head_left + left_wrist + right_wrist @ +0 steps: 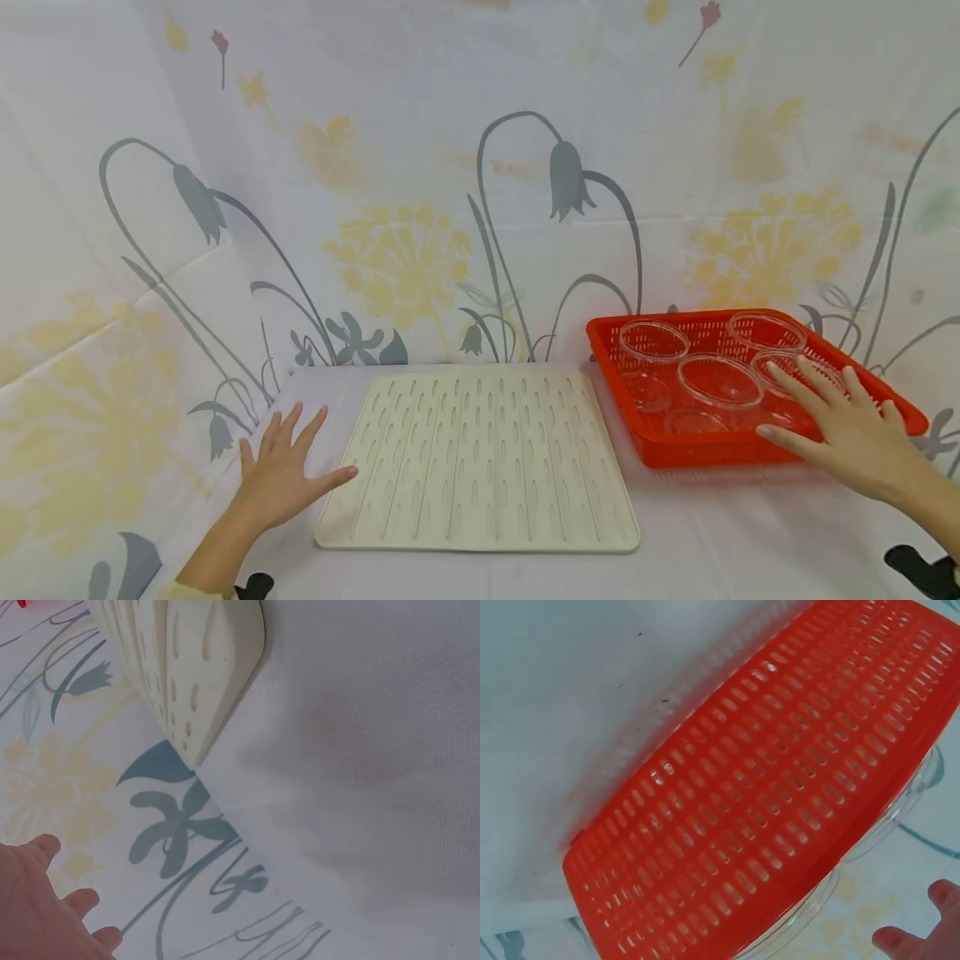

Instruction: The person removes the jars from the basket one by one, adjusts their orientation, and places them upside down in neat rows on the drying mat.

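Note:
My left hand (277,479) is spread with straight fingers beside the left edge of a cream ribbed drying mat (480,467), holding nothing. In the left wrist view a corner of the mat (202,667) shows beyond that hand's fingertips (84,901). Over the right front part of a red plastic basket (652,450) my right hand (847,425) is spread out, its fingers apart. Several clear round dishes (720,381) stand in the basket, some partly hidden by the hand. Whether the right fingers touch a dish cannot be told.
A white cloth (720,533) covers the table, and a flower-printed curtain (420,167) hangs behind it. The basket's slotted side (757,780) fills much of the right wrist view. Basket and mat stand close together, the basket to the right.

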Tool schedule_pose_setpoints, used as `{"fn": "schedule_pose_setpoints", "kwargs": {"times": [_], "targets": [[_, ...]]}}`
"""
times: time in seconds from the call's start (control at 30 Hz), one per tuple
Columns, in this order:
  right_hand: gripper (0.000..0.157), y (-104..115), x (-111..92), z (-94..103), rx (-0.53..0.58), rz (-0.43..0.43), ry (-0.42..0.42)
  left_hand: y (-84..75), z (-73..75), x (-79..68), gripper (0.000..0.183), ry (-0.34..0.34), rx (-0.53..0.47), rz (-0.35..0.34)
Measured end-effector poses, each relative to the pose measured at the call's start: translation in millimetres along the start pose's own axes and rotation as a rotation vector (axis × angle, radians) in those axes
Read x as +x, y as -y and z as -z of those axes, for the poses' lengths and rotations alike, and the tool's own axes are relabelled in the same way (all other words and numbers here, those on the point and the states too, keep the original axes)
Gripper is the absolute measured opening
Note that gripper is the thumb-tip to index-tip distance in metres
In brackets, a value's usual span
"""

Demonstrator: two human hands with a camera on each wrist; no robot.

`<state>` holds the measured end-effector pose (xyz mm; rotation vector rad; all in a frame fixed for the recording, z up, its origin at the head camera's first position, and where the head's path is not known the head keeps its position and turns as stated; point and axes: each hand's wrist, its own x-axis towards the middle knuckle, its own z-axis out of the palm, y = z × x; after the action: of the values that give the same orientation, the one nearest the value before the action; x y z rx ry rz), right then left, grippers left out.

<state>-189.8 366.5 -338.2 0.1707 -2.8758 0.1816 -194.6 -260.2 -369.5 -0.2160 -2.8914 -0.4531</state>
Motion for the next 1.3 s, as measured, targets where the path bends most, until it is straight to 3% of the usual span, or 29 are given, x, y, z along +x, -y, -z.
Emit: {"fn": "schedule_pose_setpoints", "kwargs": {"times": [0.5,0.9,1.3], "targets": [[0.09,10.5,7.5,4.2,0.136,0.017,0.01,-12.1,-0.8,6.5,0.096,-0.048,-0.108,-0.02],[0.091,14.0,12.4,7.3,0.31,0.033,0.04,-21.7,-4.8,17.4,0.097,-0.068,-0.206,-0.039],[0.096,22.2,18.2,11.1,0.363,0.014,0.097,-32.9,-4.1,22.9,0.096,-0.067,-0.27,-0.047]]}}
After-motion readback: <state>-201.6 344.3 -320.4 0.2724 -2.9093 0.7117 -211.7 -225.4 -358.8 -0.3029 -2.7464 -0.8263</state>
